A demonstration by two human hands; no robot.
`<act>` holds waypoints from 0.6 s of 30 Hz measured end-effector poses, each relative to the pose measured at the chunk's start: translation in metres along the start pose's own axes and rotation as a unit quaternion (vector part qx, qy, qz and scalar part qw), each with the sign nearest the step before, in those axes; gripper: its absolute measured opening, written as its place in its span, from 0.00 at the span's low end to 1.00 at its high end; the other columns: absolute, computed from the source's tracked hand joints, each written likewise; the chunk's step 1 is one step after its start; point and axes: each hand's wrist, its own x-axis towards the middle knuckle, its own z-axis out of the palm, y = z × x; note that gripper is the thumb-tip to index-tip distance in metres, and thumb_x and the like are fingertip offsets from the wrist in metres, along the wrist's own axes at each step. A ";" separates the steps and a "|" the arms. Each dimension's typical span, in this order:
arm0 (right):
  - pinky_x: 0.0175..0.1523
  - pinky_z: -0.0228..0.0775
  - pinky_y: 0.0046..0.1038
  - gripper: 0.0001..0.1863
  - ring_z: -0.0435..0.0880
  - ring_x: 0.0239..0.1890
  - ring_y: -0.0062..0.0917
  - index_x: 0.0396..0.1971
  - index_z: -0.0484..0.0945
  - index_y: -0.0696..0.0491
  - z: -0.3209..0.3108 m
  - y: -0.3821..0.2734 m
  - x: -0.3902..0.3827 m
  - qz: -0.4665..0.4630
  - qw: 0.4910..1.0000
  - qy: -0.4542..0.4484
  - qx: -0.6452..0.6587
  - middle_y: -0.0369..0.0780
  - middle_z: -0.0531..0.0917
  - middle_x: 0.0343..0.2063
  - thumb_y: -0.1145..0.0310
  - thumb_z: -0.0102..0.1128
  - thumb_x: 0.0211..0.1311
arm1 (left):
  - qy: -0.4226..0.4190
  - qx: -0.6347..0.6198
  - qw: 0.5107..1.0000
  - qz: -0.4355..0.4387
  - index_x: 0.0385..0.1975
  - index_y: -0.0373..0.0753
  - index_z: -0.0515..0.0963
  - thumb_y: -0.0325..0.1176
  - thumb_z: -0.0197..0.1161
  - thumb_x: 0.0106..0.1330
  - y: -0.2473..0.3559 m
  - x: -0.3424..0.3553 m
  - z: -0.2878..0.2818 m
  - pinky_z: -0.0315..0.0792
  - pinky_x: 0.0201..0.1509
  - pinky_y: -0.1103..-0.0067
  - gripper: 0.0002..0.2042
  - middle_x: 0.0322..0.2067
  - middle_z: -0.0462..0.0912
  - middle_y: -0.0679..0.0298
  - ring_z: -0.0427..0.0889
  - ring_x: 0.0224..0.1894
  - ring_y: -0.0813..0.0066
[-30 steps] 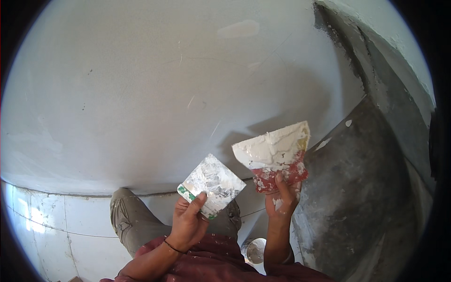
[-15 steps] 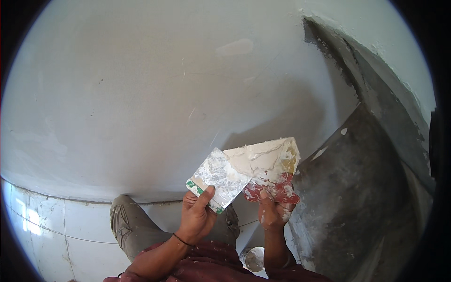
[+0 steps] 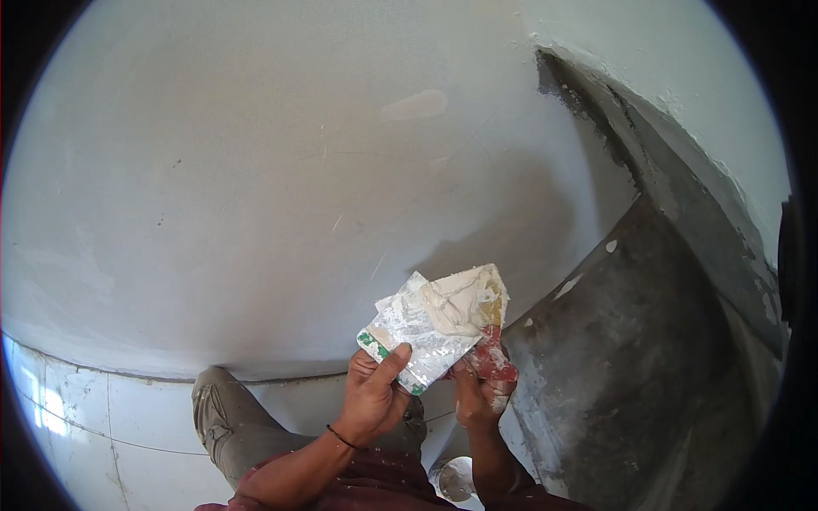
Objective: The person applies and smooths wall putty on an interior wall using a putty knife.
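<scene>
My left hand (image 3: 373, 399) grips a flat putty-smeared scraper (image 3: 400, 328) by its green-marked edge, thumb on top. In my right hand (image 3: 477, 393) is a wider putty spreader (image 3: 492, 361), red at the grip and yellowish higher up. A thick layer of off-white putty (image 3: 456, 307) lies on the spreader. The left scraper overlaps the face of the right one and hides part of it, and putty is bunched along where they meet. Both tools are held in front of my body, close to the wall. White smears mark the right hand's fingers.
A smooth grey-white wall (image 3: 256, 170) rises ahead, with a rough, dark unfinished strip (image 3: 588, 106) at right. A dark grey slab-like surface (image 3: 630, 341) slopes down on the right. Pale floor tiles (image 3: 145, 417) lie left; a putty-stained bucket (image 3: 456, 479) stands between my arms.
The left scraper has slid right, further over the spreader, bunching the putty. The right hand has moved left and turned the spreader. The view has shifted slightly.
</scene>
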 end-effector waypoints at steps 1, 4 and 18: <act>0.53 0.77 0.28 0.18 0.85 0.48 0.27 0.53 0.78 0.67 -0.002 -0.001 0.001 -0.009 0.999 -0.014 -0.045 0.45 0.86 0.46 0.86 0.59 0.63 | -0.013 0.001 1.000 0.001 0.63 0.28 0.69 0.27 0.57 0.75 0.000 0.001 0.000 0.78 0.65 0.60 0.19 0.59 0.79 0.49 0.82 0.60 0.57; 0.54 0.76 0.28 0.18 0.84 0.51 0.28 0.54 0.77 0.67 -0.007 -0.003 0.003 0.000 0.996 -0.040 -0.083 0.45 0.85 0.48 0.86 0.58 0.64 | -0.027 -0.005 1.000 -0.006 0.64 0.29 0.69 0.27 0.58 0.75 0.000 0.003 -0.004 0.79 0.64 0.60 0.20 0.59 0.79 0.49 0.82 0.59 0.57; 0.56 0.79 0.34 0.29 0.84 0.54 0.32 0.64 0.69 0.60 -0.037 0.035 -0.003 0.203 0.958 0.105 0.173 0.43 0.81 0.55 0.81 0.63 0.61 | 0.018 0.020 0.996 0.084 0.57 0.30 0.75 0.23 0.59 0.74 0.042 0.003 -0.007 0.79 0.61 0.67 0.14 0.53 0.83 0.55 0.83 0.56 0.65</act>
